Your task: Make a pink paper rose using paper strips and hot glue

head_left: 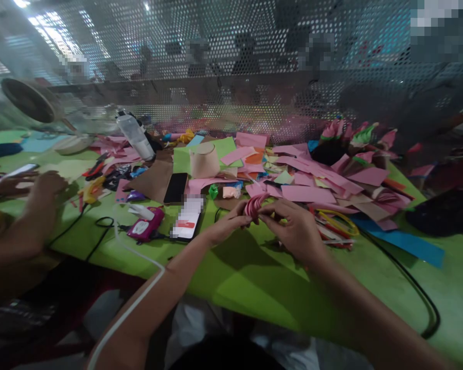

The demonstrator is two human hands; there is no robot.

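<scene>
Between my hands, just above the green tabletop point(250, 277), is a pink piece with curved, layered folds point(255, 204), perhaps of paper or foam sheet. My left hand point(233, 223) grips its left side, fingers closed round it. On its right, my right hand point(293, 226) pinches the edge between thumb and fingertips. Pink sheet strips point(308, 194) lie spread beyond my hands. Close to my left forearm rests a phone with a lit screen point(188, 218), and a dark phone point(176, 188) sits behind it.
A magenta device point(145, 223) with cords stands left of the phones. Farther back are a clear bottle point(135, 134), a cream cup-shaped piece point(204, 160) and a fan point(31, 100). Yellow-handled scissors point(337, 221) and a black cable point(412, 288) lie right. Another person's hands point(48, 187) are left.
</scene>
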